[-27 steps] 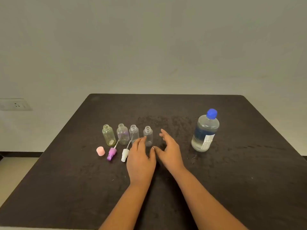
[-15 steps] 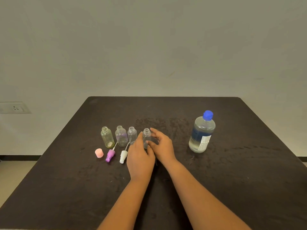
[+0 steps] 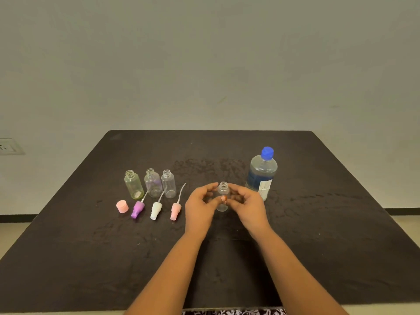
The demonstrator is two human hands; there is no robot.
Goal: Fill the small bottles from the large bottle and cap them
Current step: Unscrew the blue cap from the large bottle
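Behind everything stands a plain pale wall (image 3: 204, 64), and before it a dark counter (image 3: 318, 258) whose far edge and two slanting side edges are all in view. Both hands meet over the middle of it: the left hand (image 3: 200, 208) and the right hand (image 3: 247, 206) are both closed on one small clear bottle (image 3: 222, 189), upright and without cap, fingers on each side of it. Just beyond the right hand stands the large bottle (image 3: 261, 176) with its blue cap (image 3: 267, 153) on, partly full. To the left of the left hand three more small bottles (image 3: 153, 183) stand in a row, open. Nearer than this row lie a pink cap (image 3: 122, 206), a purple sprayer top (image 3: 137, 209), a white sprayer top (image 3: 156, 210) and a pink sprayer top (image 3: 175, 210), close beside the left hand. Right of the right hand the counter is bare up to its edge, and the part nearer than the hands holds only the forearms.
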